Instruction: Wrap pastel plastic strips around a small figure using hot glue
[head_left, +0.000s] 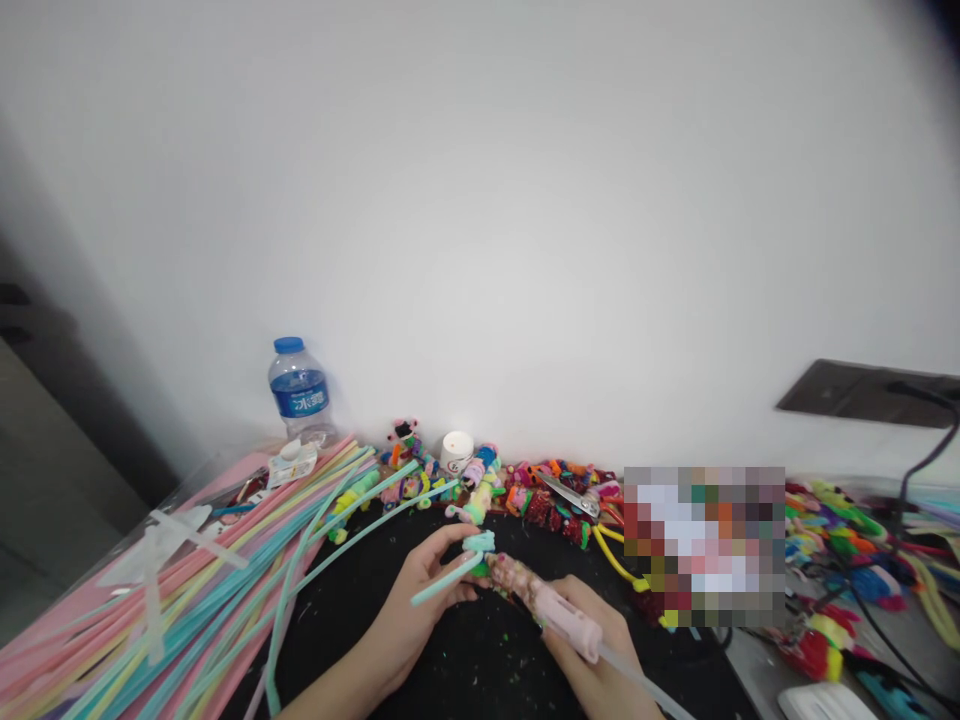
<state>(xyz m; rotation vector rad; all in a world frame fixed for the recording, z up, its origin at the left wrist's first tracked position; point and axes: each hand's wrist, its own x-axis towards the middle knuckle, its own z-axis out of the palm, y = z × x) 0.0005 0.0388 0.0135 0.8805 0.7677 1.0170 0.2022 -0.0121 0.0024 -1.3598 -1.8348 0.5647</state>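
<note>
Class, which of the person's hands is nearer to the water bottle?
Left. The left hand, pinching a teal stem, sits right of the bottle and nearer the camera; the right hand, gripping a pink glue gun, is farther right.

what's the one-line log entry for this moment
left hand: holds teal stem | right hand: holds pink glue gun | gun tip near stem end
</note>
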